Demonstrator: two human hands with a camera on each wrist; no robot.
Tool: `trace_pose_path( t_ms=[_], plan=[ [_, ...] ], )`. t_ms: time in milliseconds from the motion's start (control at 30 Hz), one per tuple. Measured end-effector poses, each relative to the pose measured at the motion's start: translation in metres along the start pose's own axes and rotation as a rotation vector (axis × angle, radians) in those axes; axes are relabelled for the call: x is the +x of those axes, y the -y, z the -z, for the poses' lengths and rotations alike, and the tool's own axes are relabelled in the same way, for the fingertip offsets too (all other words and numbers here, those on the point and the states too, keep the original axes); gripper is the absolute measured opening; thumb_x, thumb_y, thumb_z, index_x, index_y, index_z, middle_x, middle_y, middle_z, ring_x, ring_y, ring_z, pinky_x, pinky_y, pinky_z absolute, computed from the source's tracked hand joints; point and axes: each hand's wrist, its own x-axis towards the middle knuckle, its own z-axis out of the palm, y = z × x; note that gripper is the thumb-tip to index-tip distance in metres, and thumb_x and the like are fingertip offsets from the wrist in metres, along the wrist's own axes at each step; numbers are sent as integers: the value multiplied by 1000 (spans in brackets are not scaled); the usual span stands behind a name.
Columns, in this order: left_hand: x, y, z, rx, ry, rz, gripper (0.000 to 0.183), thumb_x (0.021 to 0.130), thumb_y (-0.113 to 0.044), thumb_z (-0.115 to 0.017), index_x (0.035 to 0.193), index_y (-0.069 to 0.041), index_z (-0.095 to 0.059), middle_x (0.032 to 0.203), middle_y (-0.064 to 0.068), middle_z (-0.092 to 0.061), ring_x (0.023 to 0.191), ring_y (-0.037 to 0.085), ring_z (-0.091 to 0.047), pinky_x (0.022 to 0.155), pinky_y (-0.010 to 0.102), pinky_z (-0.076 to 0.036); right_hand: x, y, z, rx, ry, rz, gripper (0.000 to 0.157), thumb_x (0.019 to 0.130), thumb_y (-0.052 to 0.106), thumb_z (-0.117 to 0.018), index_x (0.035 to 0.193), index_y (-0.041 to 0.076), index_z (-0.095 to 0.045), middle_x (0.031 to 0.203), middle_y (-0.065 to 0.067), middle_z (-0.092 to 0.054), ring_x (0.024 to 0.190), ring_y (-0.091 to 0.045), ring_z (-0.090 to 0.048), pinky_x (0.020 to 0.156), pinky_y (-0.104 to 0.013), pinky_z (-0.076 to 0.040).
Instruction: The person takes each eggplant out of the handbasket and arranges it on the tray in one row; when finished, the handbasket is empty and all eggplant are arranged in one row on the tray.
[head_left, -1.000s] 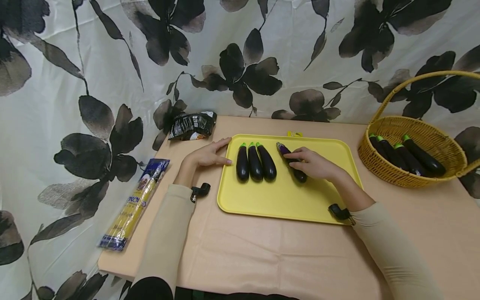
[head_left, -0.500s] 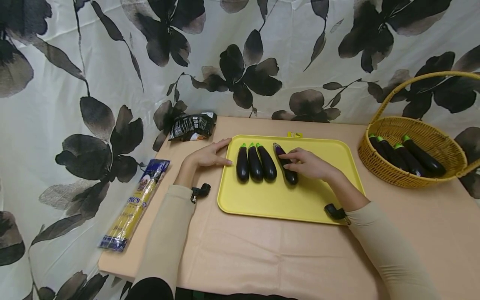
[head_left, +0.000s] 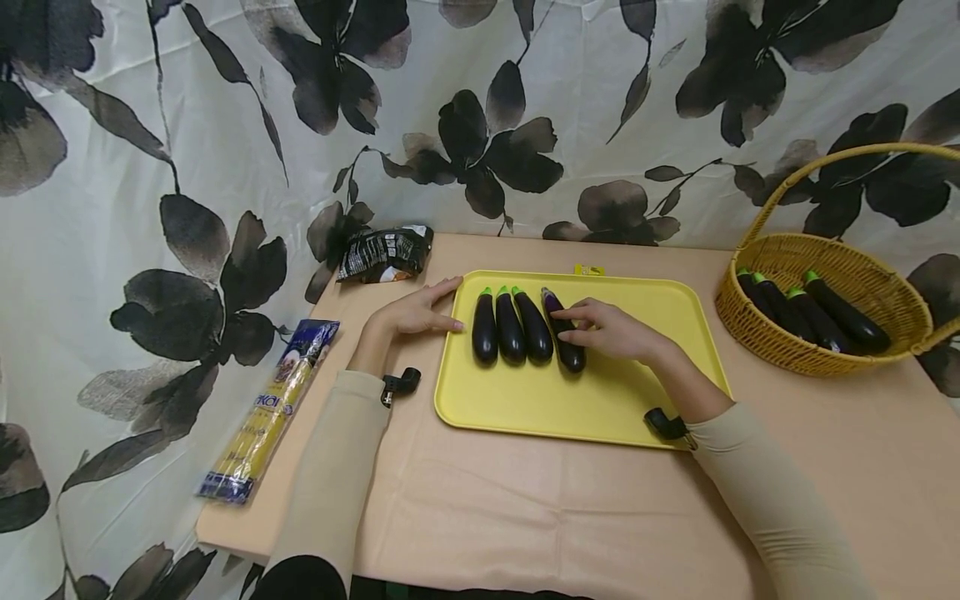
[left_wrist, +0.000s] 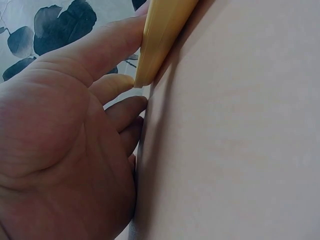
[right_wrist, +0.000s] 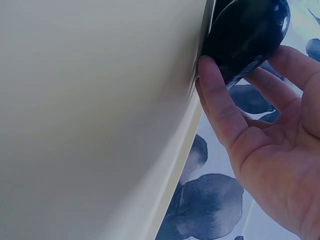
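On the yellow tray lie several dark purple eggplants with green stem ends. Three stand side by side at the left, the middle one between two others. My right hand touches a fourth eggplant, its fingers extended along the right and upper side. In the right wrist view, the fingertips meet this eggplant's glossy body close to the tray surface. My left hand rests at the tray's left edge, fingers spread, thumb at the rim. In the left wrist view, the thumb touches the yellow rim.
A wicker basket with several more eggplants stands at the right. A pasta packet lies on the left and a black packet at the back left. Behind the tray sits a small yellow item. Floral fabric hangs behind the table.
My right hand has moved left, sliding the fourth eggplant toward the row of three and turning it closer to their direction. The left hand has stayed at the tray's edge.
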Motion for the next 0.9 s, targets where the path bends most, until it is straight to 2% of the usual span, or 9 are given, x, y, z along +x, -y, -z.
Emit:
trace_pose_path(
  t_ms=[500, 633, 733, 900],
  plan=[
    [3, 4, 0, 12, -7, -8, 107, 85, -47, -85, 168, -26, -21, 175, -4, -17, 163, 21, -7, 133, 45, -7, -2, 3, -2, 48, 17, -14, 56, 101, 32, -70, 152, 12, -56, 132, -16, -56, 107, -27, -55, 83, -37, -44],
    [3, 5, 1, 12, -6, -4, 107, 85, -48, -85, 168, -27, -21, 176, -4, -16, 163, 21, -6, 133, 45, -6, -3, 4, -1, 48, 18, -17, 59, 100, 37, -71, 153, 15, -55, 135, -14, -55, 115, -29, -57, 91, -40, -46],
    [2, 5, 1, 15, -5, 1, 107, 85, -47, -85, 168, -28, -21, 176, -4, -16, 163, 21, -6, 133, 45, -6, -5, 3, 1, 32, 11, -1, 60, 100, 38, -71, 153, 14, -55, 142, -14, -54, 122, -30, -58, 100, -45, -47],
    [2, 4, 1, 23, -4, 5, 107, 85, -47, -85, 168, -29, -21, 176, -5, -15, 163, 21, -6, 133, 46, -6, -11, 3, 9, 28, -13, 25, 62, 101, 39, -69, 155, 12, -52, 150, -17, -49, 126, -34, -58, 107, -56, -48]
  ],
)
